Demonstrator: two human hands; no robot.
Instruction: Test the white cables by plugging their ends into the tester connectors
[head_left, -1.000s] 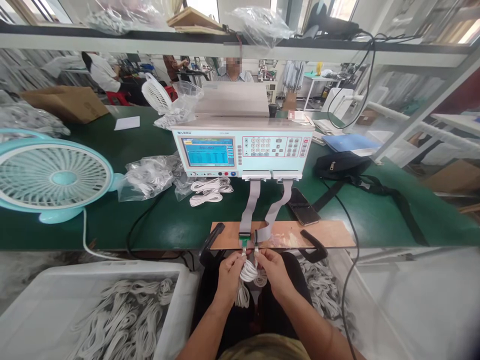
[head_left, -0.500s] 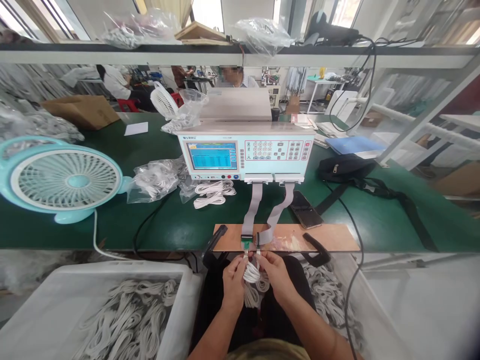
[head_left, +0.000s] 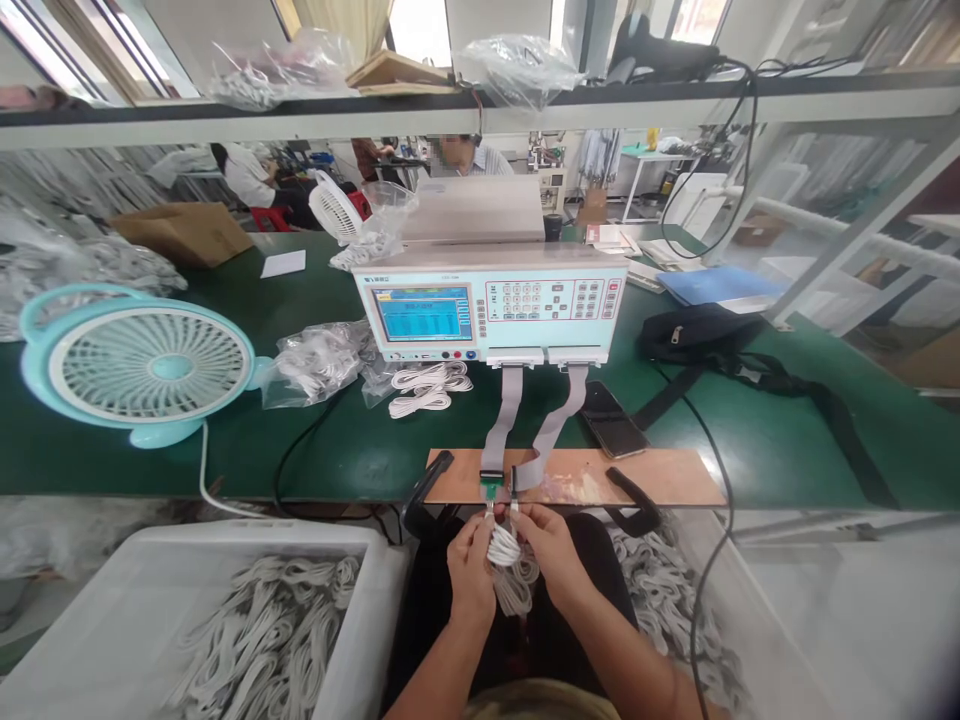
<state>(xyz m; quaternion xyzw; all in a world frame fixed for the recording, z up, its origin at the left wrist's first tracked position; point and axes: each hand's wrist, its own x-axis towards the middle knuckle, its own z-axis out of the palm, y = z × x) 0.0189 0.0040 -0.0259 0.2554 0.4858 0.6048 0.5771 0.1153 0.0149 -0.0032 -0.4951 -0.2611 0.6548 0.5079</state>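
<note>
A bundled white cable [head_left: 503,546] hangs between my two hands at the table's front edge. My left hand [head_left: 472,550] is closed, its fingertips pinching one plug of the cable at the small green board [head_left: 491,491]. Closed as well, my right hand [head_left: 545,545] pinches the cable's other plug at the end of the second grey ribbon cable [head_left: 534,467]. Whether the plugs are fully seated I cannot tell. Both ribbons run from the bench tester [head_left: 495,310] with a lit blue screen. Below the hands, more coiled cable [head_left: 516,585] hangs over my lap.
A wooden board [head_left: 555,478] lies along the front edge between two black clamps. White bins of coiled cables [head_left: 255,620] stand left and right of my legs. On the green table [head_left: 322,450] are a fan [head_left: 172,367], bagged cables, a phone [head_left: 613,420] and a black bag.
The view has shifted slightly. Both hands stay at the connectors with the same cable; the coil below them has swung a little to the right. The tester's screen shows a different display.
</note>
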